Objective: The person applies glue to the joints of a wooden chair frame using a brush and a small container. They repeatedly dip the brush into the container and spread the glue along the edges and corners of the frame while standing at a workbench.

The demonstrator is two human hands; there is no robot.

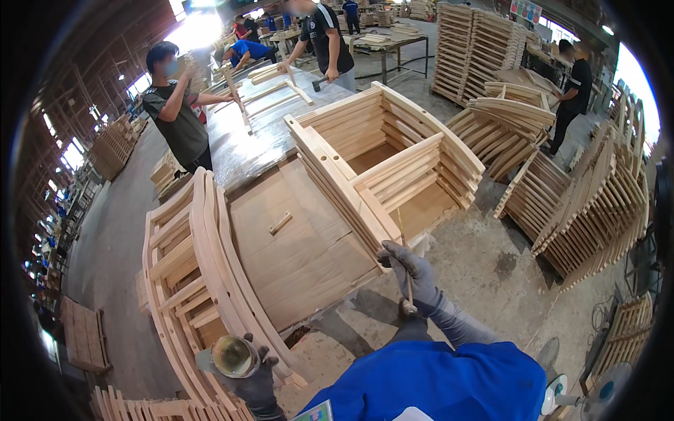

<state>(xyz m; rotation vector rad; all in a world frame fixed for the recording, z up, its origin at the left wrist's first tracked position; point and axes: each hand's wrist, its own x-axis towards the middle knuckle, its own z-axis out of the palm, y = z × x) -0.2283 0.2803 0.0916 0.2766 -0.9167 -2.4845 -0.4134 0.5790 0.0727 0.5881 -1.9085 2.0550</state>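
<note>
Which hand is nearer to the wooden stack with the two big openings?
Right. The right hand, gripping a thin stick, is by the near corner of the wooden stack. The left hand, holding a cup, is farther away, by the near end of the curved frames.

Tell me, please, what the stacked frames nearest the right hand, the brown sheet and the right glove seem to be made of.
Stacked frames: wood, given the pale grain; unpainted, perhaps varnished. Brown sheet: probably cardboard, matte with straight creases. Right glove: likely grey fabric, given its close fit; any coating is unclear.
</note>
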